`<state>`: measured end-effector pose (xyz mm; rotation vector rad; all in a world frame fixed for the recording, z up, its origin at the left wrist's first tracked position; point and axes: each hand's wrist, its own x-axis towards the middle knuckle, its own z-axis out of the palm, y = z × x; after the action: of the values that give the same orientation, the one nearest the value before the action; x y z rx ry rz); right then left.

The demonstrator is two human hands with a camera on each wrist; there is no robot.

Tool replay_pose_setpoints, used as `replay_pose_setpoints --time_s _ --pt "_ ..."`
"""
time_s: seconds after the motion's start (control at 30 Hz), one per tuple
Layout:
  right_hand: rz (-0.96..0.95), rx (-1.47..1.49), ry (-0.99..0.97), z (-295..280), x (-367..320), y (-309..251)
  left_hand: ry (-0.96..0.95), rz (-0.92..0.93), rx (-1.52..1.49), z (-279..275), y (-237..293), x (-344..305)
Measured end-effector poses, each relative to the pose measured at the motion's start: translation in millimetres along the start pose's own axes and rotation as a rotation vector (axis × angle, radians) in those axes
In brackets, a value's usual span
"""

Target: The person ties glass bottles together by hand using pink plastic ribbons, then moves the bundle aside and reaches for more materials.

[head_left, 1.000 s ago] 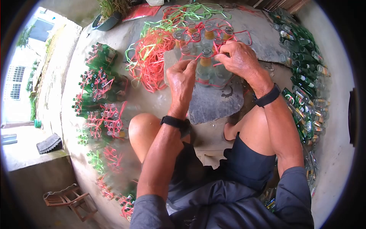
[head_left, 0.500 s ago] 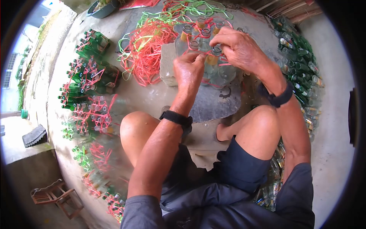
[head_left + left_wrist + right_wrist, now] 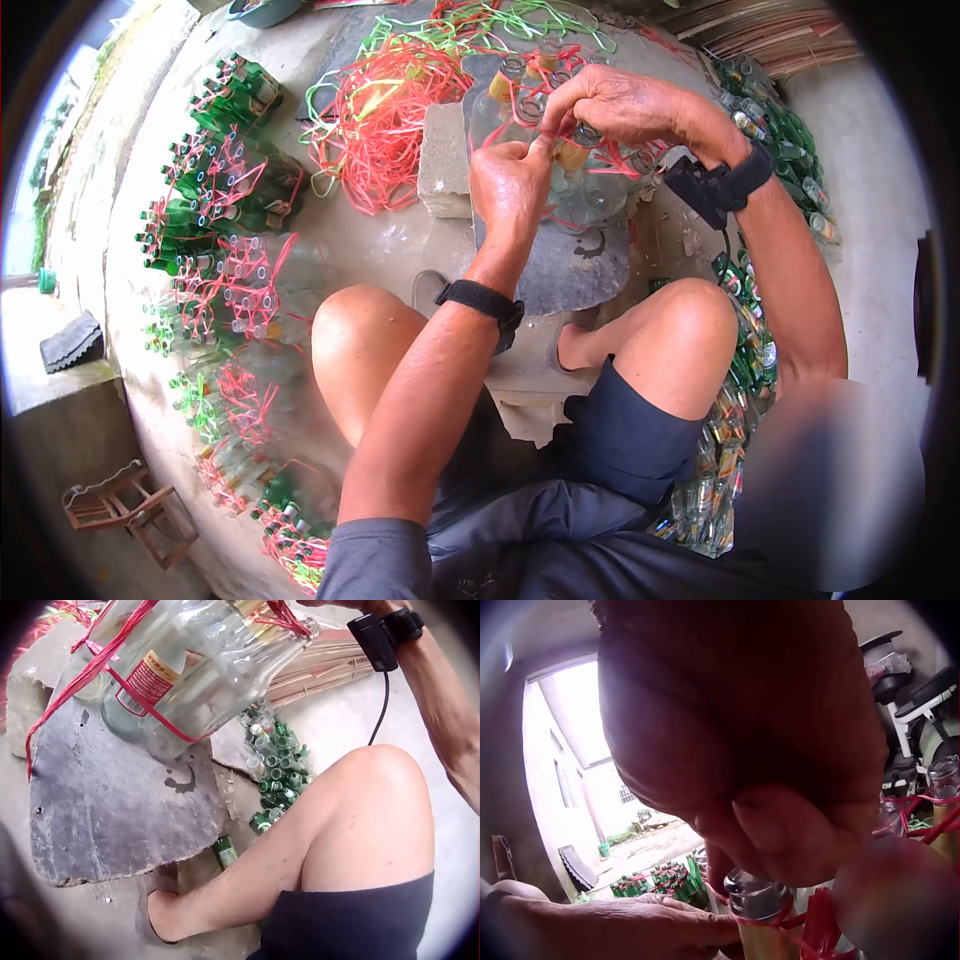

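Observation:
Several clear glass bottles [image 3: 214, 682] stand bunched on a grey stone slab [image 3: 560, 270], with red plastic strap [image 3: 161, 716] around their sides and necks. My left hand [image 3: 512, 188] pinches red strap between thumb and forefinger at the near left of the bunch. Over the bottle necks, my right hand [image 3: 625, 105] has its fingers bent down, pinching strap where its fingertips meet the left hand's. In the right wrist view a bottle mouth [image 3: 756, 894] with red strap looped below it is right under the right fingers. The hands hide part of the strap.
A heap of red and green strap [image 3: 385, 130] lies beyond a concrete block [image 3: 445, 165]. Strapped green bottles [image 3: 215, 190] line the left side. More loose bottles [image 3: 715, 480] lie along the right wall. A small wooden chair [image 3: 135, 510] is at the lower left.
My left hand has moved slightly right and the right hand's fingers have come over to meet it above the bottle necks. The right forearm has swung outward. The head view has shifted.

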<state>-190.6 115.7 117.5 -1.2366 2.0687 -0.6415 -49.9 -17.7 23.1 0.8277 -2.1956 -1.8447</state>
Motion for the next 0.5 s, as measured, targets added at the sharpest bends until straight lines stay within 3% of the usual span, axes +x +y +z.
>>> replay_pose_setpoints --time_s 0.17,0.23,0.43,0.5 --pt "0.135 0.023 -0.092 -11 7 3 0.022 -0.043 0.035 0 5 -1" --pt "0.156 -0.118 -0.159 -10 11 4 0.029 -0.062 0.009 1 4 -1" --pt "0.04 -0.235 -0.128 4 3 -4 0.041 -0.042 0.038 1 4 -3" --pt "0.1 -0.3 -0.109 6 -6 -19 0.021 -0.038 0.02 -1 6 -5"
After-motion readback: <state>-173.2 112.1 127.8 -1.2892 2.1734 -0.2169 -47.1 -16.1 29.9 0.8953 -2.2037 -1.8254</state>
